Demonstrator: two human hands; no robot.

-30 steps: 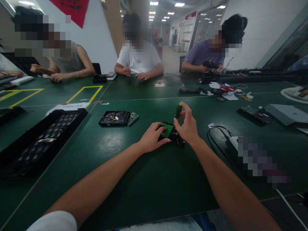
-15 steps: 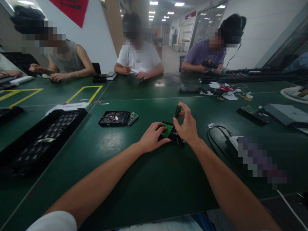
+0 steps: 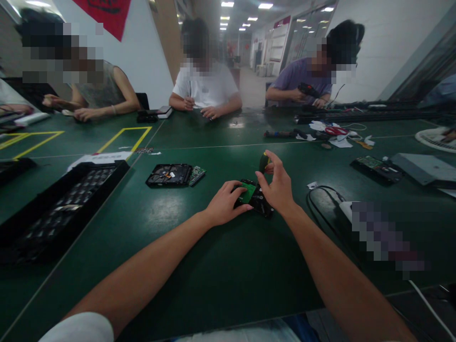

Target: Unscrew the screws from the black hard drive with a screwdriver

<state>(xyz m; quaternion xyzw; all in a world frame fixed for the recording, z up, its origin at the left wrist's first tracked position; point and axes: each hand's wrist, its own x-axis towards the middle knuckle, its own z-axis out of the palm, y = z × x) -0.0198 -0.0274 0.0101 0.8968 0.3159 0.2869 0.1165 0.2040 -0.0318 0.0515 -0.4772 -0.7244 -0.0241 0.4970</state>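
A hard drive point(image 3: 263, 205) with a green circuit board point(image 3: 248, 192) on its upper face lies on the green table in front of me. My left hand point(image 3: 225, 203) grips the drive's left end, fingers over the board and thumb along the near edge. In my right hand point(image 3: 277, 185) a screwdriver point(image 3: 264, 162) with a dark green and yellow handle stands roughly upright over the drive. My fingers and thumb close around its handle, and its tip is hidden. Left of my hands lie another hard drive point(image 3: 168, 175) and a loose circuit board point(image 3: 197, 175).
A long black tray point(image 3: 64, 209) stands at the left. To the right are a power strip point(image 3: 347, 209) with a black cable, a drive with a board point(image 3: 375, 169) and a grey metal box point(image 3: 425, 168). Several people work across the table, among papers and tools.
My right thumb has shifted slightly on the screwdriver, while the drive and my left hand stay in place. Across the table, the person at right has moved their hand tool a little.
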